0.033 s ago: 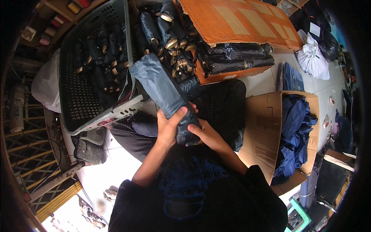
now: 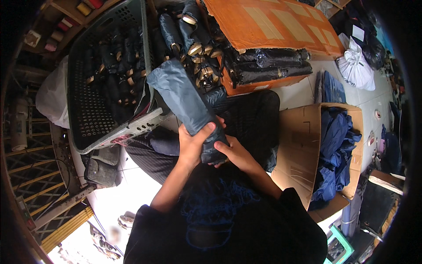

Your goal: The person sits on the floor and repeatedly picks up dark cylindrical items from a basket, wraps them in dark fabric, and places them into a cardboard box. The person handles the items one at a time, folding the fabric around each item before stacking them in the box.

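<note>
A folded umbrella in a blue-grey fabric sleeve (image 2: 184, 97) slants across my lap, its far end toward the upper left. My left hand (image 2: 192, 140) wraps round its lower part from the left, thumb lying on top. From the right, my right hand (image 2: 231, 149) grips the near end, thumb pressed against the fabric. The fingers underneath are mostly hidden. Another sleeved bundle (image 2: 215, 96) lies just beyond the held one. Past that, several folded umbrellas with pale curved handles (image 2: 195, 48) are heaped together.
At the left stands a dark perforated basket (image 2: 151, 115) holding several folded umbrellas. An orange-brown carton (image 2: 272, 26) with dark wrapped packages (image 2: 272, 72) is ahead. To my right, an open cardboard box (image 2: 294, 149) contains navy fabric (image 2: 332, 154). A green stool (image 2: 343, 244) stands lower right.
</note>
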Demonstrator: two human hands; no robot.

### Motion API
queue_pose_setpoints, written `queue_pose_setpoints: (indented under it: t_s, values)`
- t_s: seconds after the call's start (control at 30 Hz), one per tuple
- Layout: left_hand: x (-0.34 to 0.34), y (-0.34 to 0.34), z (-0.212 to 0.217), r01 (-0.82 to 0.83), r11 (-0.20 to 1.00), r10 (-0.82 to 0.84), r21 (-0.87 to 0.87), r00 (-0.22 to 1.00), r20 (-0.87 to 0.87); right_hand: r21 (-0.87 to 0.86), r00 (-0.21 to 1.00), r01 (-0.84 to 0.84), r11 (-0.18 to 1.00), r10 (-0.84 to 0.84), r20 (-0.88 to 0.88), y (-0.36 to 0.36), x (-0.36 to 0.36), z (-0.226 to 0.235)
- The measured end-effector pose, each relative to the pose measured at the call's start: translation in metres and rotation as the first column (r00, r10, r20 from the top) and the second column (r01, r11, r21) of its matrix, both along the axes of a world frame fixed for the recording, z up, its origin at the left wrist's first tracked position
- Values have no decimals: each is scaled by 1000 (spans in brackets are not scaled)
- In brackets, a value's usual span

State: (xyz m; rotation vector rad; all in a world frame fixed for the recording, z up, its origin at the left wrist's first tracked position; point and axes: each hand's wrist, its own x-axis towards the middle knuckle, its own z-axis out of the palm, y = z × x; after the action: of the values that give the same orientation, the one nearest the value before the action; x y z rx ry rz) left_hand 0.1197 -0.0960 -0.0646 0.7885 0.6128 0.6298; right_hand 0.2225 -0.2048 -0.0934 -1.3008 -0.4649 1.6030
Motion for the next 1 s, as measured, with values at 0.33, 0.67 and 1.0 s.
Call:
queue_pose_setpoints:
  t_s: [0.33,0.67,1.0]
  values:
    - [0,-19,-9,94,995,-94,16,995,-19,36,958,263,964,-265,107,-6,-13,0]
    - [5,0,5,70,997,-71,13,994,83,82,977,189,978,-179,-117,4,-4,12]
    - [5,-14,-7,221,966,-233,132,969,79,286,877,390,875,-448,173,0,-14,7]
